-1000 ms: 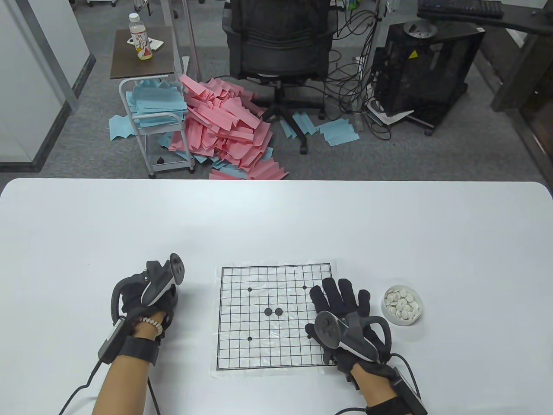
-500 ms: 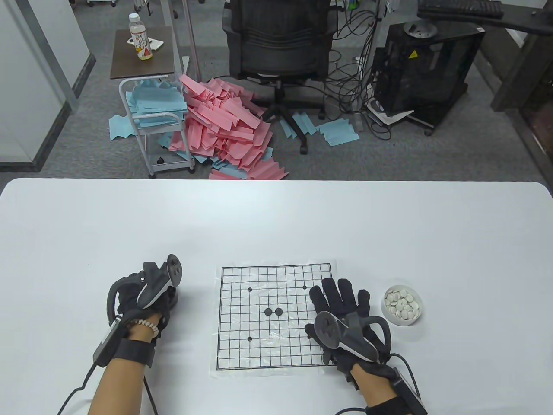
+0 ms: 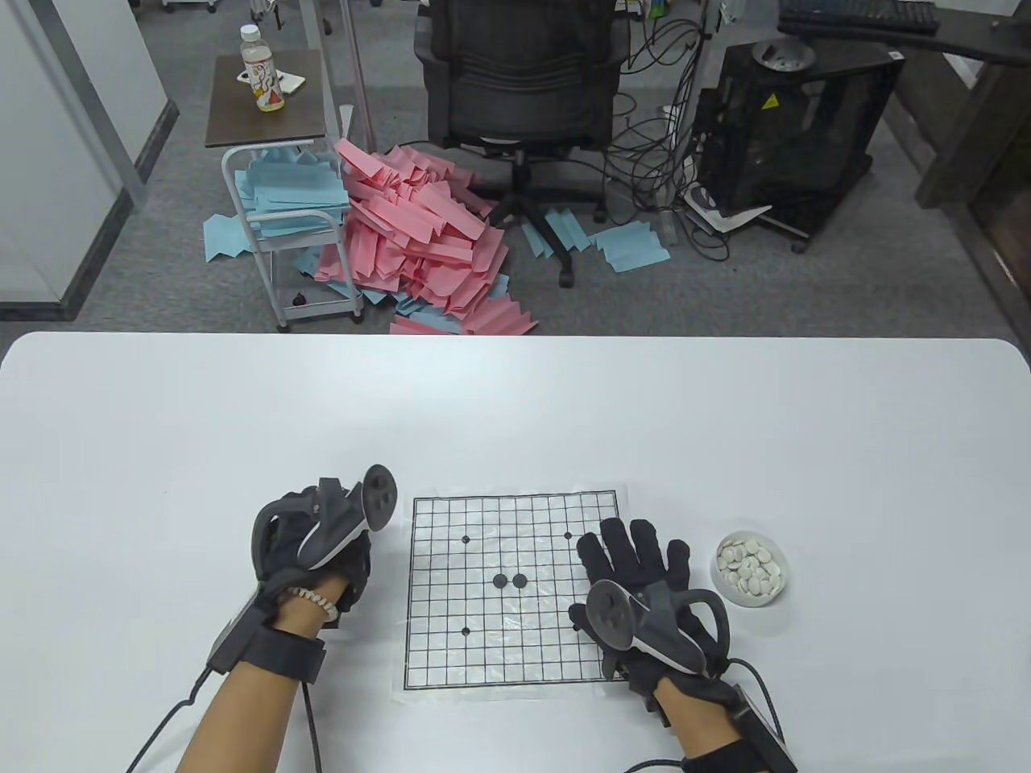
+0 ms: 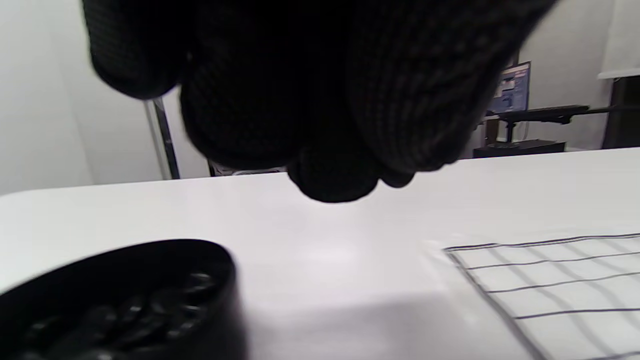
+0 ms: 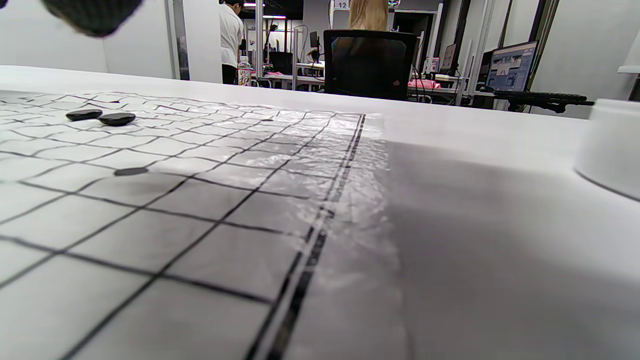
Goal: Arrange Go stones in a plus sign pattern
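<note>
Go board sheet (image 3: 514, 592) lies flat on the white tabletop (image 3: 515, 403); used here as landmark. Two black stones sit side by side near the board's centre: left stone (image 3: 499, 580), right stone (image 3: 519, 579), touching or nearly so. The other black dots on the grid look printed.

Right hand (image 3: 644, 596) rests palm down on the board's right edge, fingers (image 3: 620, 539) spread and flat, gripping nothing. White bowl (image 3: 751, 568) of white stones (image 3: 749, 565) stands just right of the board, apart from that hand.

Left hand (image 3: 318, 555) is just left of the board, above the tabletop. In the left wrist view its fingers (image 4: 330, 125) are bunched together; whether they pinch a stone cannot be told. Black bowl (image 4: 120, 295) holding black stones (image 4: 125, 315) stands below that hand, left of the board.

Readable writing: a "12" sign (image 5: 342, 4) in the room far behind the board, right wrist view. The bottle (image 3: 262, 71) label on the side stand beyond the tabletop is illegible.
</note>
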Motion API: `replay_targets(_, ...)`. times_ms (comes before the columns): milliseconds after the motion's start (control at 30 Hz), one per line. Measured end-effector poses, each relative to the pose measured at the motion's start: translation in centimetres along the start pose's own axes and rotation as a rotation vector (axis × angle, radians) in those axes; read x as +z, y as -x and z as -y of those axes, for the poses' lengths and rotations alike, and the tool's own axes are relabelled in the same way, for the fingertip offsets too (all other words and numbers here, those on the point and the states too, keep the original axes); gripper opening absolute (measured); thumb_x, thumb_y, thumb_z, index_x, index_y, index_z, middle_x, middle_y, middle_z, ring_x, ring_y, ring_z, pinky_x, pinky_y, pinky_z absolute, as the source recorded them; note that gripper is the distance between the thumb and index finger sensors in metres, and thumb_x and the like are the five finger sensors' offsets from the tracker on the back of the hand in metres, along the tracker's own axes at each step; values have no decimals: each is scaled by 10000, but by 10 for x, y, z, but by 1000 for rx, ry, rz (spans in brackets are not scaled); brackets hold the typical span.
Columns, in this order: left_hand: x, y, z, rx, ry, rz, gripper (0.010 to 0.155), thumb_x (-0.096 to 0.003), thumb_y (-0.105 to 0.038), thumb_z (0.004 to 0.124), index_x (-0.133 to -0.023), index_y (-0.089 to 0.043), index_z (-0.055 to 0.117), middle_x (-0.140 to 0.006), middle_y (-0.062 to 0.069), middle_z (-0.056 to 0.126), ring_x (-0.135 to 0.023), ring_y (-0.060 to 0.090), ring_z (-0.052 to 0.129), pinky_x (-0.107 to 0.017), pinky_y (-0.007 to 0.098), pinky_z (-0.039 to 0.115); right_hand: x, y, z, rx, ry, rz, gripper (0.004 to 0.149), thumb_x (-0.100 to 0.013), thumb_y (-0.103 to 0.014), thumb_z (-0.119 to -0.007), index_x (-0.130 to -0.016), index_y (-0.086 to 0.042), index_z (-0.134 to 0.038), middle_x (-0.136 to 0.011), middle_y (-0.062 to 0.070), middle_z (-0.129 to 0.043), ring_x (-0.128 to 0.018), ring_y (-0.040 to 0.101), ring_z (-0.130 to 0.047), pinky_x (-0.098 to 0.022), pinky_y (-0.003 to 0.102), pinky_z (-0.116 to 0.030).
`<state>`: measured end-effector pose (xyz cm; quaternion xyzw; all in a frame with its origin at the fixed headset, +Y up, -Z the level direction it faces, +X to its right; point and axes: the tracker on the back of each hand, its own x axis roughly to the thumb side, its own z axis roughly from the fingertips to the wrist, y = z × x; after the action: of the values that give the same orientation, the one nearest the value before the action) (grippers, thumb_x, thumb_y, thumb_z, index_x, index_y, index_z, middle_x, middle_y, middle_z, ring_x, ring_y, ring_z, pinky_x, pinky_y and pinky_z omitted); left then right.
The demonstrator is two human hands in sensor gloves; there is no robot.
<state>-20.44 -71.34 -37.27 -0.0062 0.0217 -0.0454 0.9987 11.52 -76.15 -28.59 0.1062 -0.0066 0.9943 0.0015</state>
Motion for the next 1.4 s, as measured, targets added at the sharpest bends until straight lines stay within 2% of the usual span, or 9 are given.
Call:
replay_targets(133,1,-27,8,111,52,81,413,-282,-361,984,-686,-273,985,-586,-37,1140,-405,221,1088,-499,533,823,0,0,0,0,0,0,835,-421,-611,-742,-1114,-358,-351,-1212,26,-262,-1146,417,-272,-762,731,-293)
replay_targets(433,2,-78,41,175,169,205,398,-266,-373,1003,-657,-296,994,-590,-48,1120,-439,224,1061,-520,536,800,0,1,0,-3,-1,-1,833,-422,-610,-742,-1114,-358,-352,-1213,29,-263,-1146,418,-272,-761,732,-293)
replay_targets(700,6,-99,54,166,181,244,374,-273,-403,993,-636,-312,1014,-587,-50,1102,-446,224,1042,-521,539,791,0,2,0,-3,0,0,836,-420,-611,-742,-1114,-356,-352,-1212,30,-262,-1146,417,-271,-761,732,-293)
replay_targets(933,8,-100,55,176,185,240,378,-277,-415,989,-644,-332,1020,-612,-45,1096,-463,227,1039,-526,543,785,0,2,0,-2,-1,1,834,-422,-610,-741,-1114,-357,-353,-1213,26,-262,-1146,417,-271,-760,733,-293)
replay_targets(1133,9,-92,48,195,180,235,436,-289,-412,973,-714,-319,999,-690,-26,1081,-514,244,1036,-534,550,775,0,2,-1,0,-3,1,831,-423,-610,-740,-1114,-356,-354,-1212,30,-263,-1145,419,-272,-760,732,-294)
replay_targets(1400,3,-39,10,217,96,115,451,-313,-387,959,-756,-305,970,-741,-9,1057,-550,255,1024,-548,553,761,0,1,-1,2,-5,3,830,-424,-610,-739,-1114,-357,-353,-1212,31,-263,-1145,418,-272,-762,731,-294)
